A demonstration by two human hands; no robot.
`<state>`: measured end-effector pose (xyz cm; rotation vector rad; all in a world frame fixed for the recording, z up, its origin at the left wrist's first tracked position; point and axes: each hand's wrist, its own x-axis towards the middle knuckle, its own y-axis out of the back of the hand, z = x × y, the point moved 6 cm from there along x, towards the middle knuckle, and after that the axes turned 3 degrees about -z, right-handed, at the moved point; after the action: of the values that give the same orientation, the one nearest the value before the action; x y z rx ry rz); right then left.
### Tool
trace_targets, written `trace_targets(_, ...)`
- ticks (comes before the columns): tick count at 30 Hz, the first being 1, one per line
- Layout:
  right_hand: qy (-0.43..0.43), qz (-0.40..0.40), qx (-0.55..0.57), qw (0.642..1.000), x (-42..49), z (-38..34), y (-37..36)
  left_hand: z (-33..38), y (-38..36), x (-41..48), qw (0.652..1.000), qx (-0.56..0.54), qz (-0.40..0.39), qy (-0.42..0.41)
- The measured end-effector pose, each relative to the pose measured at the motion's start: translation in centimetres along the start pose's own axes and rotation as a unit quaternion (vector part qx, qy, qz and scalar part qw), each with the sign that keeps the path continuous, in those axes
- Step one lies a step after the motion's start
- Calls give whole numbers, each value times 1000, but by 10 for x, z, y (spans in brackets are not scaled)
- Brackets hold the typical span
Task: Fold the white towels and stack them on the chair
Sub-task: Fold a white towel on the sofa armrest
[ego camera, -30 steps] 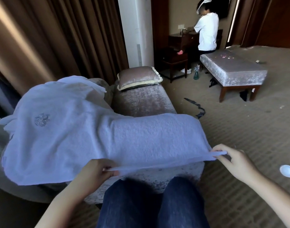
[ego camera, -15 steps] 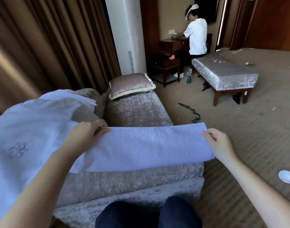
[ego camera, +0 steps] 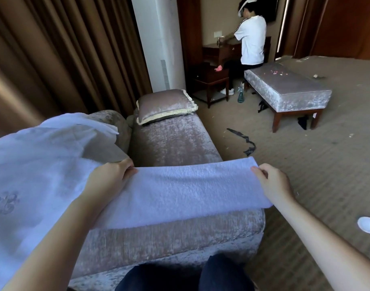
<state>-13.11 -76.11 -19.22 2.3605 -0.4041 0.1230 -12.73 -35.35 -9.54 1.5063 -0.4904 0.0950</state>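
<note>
Nearest us, our knees (ego camera: 180, 276) sit below both hands. Our left hand (ego camera: 108, 181) grips the far left edge of the white towel (ego camera: 180, 192), fingers curled over it, and our right hand (ego camera: 272, 183) pinches its far right corner. The towel lies as a folded band between them, across the near end of the chair (ego camera: 171, 141). Left of the left hand an embroidered white towel (ego camera: 33, 164) is heaped. Beyond the hands a cushion (ego camera: 165, 105) rests on the chair. Farther off, beyond the right hand, stands an upholstered bench (ego camera: 284, 87).
</note>
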Motion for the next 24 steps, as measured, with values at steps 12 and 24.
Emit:
trace_targets(12,333,47,-39,941,-68,-42,5,78,7,-58,964,-66,46,-254)
trace_targets(24,424,98,-135,890,-133,-39,3,110,0,-122,945,-3,57,-322)
